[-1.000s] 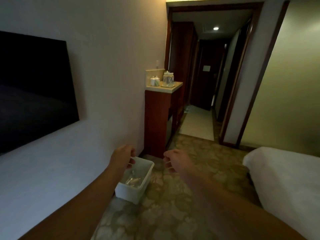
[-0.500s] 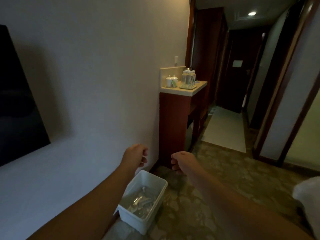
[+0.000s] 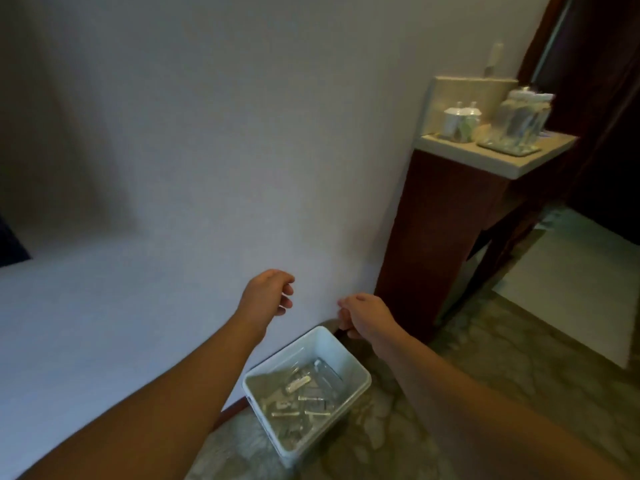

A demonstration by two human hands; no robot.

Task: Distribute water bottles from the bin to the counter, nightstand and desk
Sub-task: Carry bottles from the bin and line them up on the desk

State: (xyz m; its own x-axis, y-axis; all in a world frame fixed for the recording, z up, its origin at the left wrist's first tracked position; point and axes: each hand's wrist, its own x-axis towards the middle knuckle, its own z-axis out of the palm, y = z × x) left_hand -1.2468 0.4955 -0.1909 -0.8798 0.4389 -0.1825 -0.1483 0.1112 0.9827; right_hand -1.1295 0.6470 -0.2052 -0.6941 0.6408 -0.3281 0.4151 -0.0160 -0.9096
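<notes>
A white plastic bin (image 3: 356, 372) stands on the patterned floor against the wall, holding several clear water bottles (image 3: 304, 396) lying on their sides. My left hand (image 3: 268, 294) hovers above and beyond the bin's far left side, fingers loosely curled, holding nothing. My right hand (image 3: 363, 315) hangs over the bin's far corner, fingers loosely curled and empty. At the upper right is the counter (image 3: 519, 164), a pale stone top on a dark wooden cabinet.
On the counter stand two small white lidded cups (image 3: 459, 121) and a tray with clear glassware (image 3: 516, 123). A pale wall (image 3: 207, 133) fills the left. A doorway with a light mat (image 3: 575, 278) lies to the right of the cabinet.
The view has closed in on the bin and swung left and down. Both arms have stretched forward over the bin. The bed and most of the hallway have left the frame.
</notes>
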